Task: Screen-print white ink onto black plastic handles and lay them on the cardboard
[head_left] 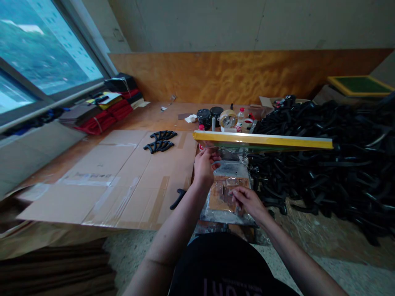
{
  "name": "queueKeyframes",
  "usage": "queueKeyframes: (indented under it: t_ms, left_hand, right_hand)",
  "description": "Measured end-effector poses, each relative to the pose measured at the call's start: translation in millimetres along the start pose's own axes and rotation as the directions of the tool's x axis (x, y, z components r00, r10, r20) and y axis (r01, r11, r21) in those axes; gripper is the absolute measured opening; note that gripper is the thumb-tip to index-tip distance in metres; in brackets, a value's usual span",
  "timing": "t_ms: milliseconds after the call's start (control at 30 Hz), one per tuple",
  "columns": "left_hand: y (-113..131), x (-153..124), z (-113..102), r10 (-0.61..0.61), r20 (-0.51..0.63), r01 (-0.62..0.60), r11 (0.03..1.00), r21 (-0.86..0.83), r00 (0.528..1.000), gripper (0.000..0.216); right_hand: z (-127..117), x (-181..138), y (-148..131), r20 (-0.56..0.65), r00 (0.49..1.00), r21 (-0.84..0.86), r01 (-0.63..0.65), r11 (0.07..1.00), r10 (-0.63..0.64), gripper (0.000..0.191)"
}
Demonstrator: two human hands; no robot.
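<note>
My left hand (204, 165) reaches up and grips the near left edge of a yellow-framed printing screen (262, 140) that is raised flat above the work spot. My right hand (247, 200) rests below it on a taped brown jig plate (225, 197), fingers curled in a pinch over a small piece there; what they hold is too small to make out. A silver base (216, 213) lies under the plate.
A big heap of black curved plastic parts (333, 156) fills the right side. Flattened cardboard (123, 176) carries two rows of black parts (160, 141), with one loose part (178, 198). Ink jars, tape roll and bottles (222, 118) stand behind. Red and black stacks (108, 111) lie by the window.
</note>
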State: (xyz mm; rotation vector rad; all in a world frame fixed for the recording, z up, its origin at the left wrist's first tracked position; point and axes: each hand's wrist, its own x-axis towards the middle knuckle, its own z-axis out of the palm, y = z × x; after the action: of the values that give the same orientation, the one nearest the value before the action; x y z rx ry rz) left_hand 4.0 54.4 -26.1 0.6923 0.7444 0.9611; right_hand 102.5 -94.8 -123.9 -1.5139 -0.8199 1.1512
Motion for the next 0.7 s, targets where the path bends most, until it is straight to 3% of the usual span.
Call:
queueKeyframes:
  t_ms: [400, 700]
  left_hand:
    - [-2, 8, 2, 0.055, -0.025, -0.055, 0.998, -0.017, 0.998, 0.020]
    - [-11, 13, -2, 0.202, -0.027, -0.201, 0.978, 0.050, 0.979, 0.010]
  right_hand:
    - [-1, 3, -16, -0.020, 1.000, 0.000, 0.014, 1.000, -0.014, 0.044]
    - [8, 20, -70, -0.104, 0.979, 0.069, 0.184, 0.980, -0.177, 0.033]
